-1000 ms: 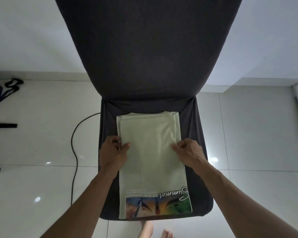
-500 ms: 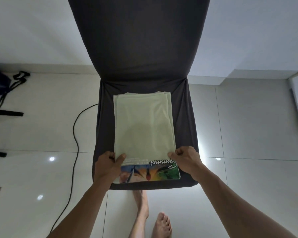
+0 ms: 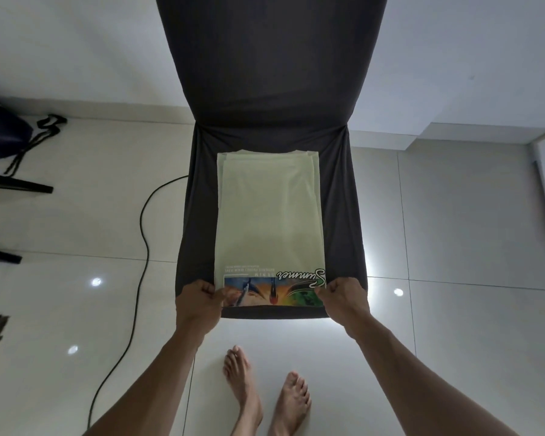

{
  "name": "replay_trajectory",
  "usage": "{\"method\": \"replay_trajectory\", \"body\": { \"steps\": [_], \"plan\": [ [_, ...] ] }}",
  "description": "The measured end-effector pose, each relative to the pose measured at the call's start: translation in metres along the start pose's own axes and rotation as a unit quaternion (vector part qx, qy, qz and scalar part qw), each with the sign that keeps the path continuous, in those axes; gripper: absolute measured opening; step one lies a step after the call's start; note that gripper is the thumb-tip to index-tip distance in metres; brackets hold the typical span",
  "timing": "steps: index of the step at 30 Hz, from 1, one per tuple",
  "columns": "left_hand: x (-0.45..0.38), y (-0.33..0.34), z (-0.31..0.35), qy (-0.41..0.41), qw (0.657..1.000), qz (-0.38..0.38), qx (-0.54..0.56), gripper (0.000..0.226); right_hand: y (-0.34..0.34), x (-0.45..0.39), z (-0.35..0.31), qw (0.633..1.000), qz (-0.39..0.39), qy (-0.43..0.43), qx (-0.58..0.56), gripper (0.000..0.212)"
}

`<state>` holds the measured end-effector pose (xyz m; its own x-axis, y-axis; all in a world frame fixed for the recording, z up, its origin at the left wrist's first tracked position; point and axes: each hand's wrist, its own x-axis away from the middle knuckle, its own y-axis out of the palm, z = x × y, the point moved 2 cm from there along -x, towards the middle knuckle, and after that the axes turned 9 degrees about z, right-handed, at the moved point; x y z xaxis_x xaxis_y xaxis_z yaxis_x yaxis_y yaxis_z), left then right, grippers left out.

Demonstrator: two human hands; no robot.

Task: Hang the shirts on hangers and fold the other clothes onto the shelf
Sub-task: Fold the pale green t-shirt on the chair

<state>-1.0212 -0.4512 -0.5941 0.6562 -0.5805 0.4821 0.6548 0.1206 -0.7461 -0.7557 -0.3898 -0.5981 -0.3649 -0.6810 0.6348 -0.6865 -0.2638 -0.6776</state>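
Feet: two bare feet (image 3: 265,401) stand on the white tile floor (image 3: 453,357), closest to the camera.
Left hand: the left hand (image 3: 199,298) is at the near left corner of the folded cloth. Its fingers (image 3: 209,289) are curled and pinch the cloth edge.
Right hand: the right hand (image 3: 343,297) is at the near right corner. Its fingers are curled and grip the cloth there too.
Folded cloth: a pale green shirt (image 3: 269,215) lies flat on the chair seat, folded into a long shape. The near end has a bright picture and the word "Summer".
Chair: a dark grey chair (image 3: 269,73) holds the shirt on its seat. Its tall back stands up at the far side.
Cable: a black cable (image 3: 143,221) curves over the floor, left of the chair.
Bag: a dark bag (image 3: 4,133) with black straps sits far off on the left.
Wall: a white wall (image 3: 76,42) is behind it all.
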Motion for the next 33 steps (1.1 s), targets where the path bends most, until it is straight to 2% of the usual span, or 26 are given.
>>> {"method": "replay_trajectory", "body": {
  "steps": [4, 6, 8, 10, 12, 14, 17, 19, 22, 25, 27, 30, 33],
  "plan": [
    [0.005, 0.001, 0.000, -0.013, 1.000, 0.028, 0.004, 0.030, 0.004, 0.007, -0.003, 0.999, 0.043, 0.022, -0.009, 0.024],
    [0.007, -0.001, 0.000, -0.017, 0.999, 0.052, 0.001, 0.041, 0.008, 0.011, 0.001, 0.993, 0.041, 0.045, -0.098, 0.037],
    [0.012, -0.003, 0.004, 0.014, 0.997, 0.076, -0.007, 0.050, 0.009, 0.015, 0.005, 0.969, 0.011, 0.111, -0.219, 0.052],
    [0.021, -0.002, 0.016, 0.067, 0.995, 0.075, 0.006, 0.043, 0.010, 0.017, 0.006, 0.944, -0.031, 0.143, -0.294, 0.053],
    [0.032, -0.001, 0.039, 0.119, 0.992, 0.040, 0.030, 0.031, 0.007, 0.029, -0.003, 0.950, -0.067, 0.099, -0.288, 0.030],
    [0.039, 0.000, 0.069, 0.161, 0.986, -0.005, 0.048, 0.031, 0.000, 0.053, -0.024, 0.964, -0.082, -0.002, -0.254, 0.010],
    [0.036, 0.003, 0.113, 0.196, 0.980, -0.033, 0.017, 0.046, 0.006, 0.082, -0.049, 0.963, -0.097, -0.132, -0.213, 0.016],
    [0.031, 0.003, 0.136, 0.188, 0.980, -0.032, -0.060, 0.055, 0.017, 0.094, -0.061, 0.962, -0.103, -0.178, -0.180, 0.018],
    [0.031, -0.005, 0.156, 0.198, 0.964, 0.005, -0.178, 0.049, 0.026, 0.105, -0.071, 0.960, -0.099, -0.198, -0.169, 0.016],
    [0.032, -0.010, 0.158, 0.222, 0.947, 0.028, -0.230, 0.035, 0.033, 0.109, -0.073, 0.957, -0.110, -0.206, -0.174, 0.014],
    [0.028, -0.013, 0.151, 0.194, 0.956, 0.027, -0.219, 0.033, 0.032, 0.111, -0.074, 0.950, -0.137, -0.216, -0.177, 0.013],
    [0.027, -0.021, 0.144, 0.149, 0.977, 0.022, -0.149, 0.034, 0.019, 0.105, -0.072, 0.941, -0.172, -0.191, -0.222, 0.024],
    [0.028, -0.036, 0.152, 0.159, 0.983, 0.038, -0.081, 0.031, 0.006, 0.082, -0.071, 0.944, -0.103, -0.111, -0.293, 0.016]
  ]
}}
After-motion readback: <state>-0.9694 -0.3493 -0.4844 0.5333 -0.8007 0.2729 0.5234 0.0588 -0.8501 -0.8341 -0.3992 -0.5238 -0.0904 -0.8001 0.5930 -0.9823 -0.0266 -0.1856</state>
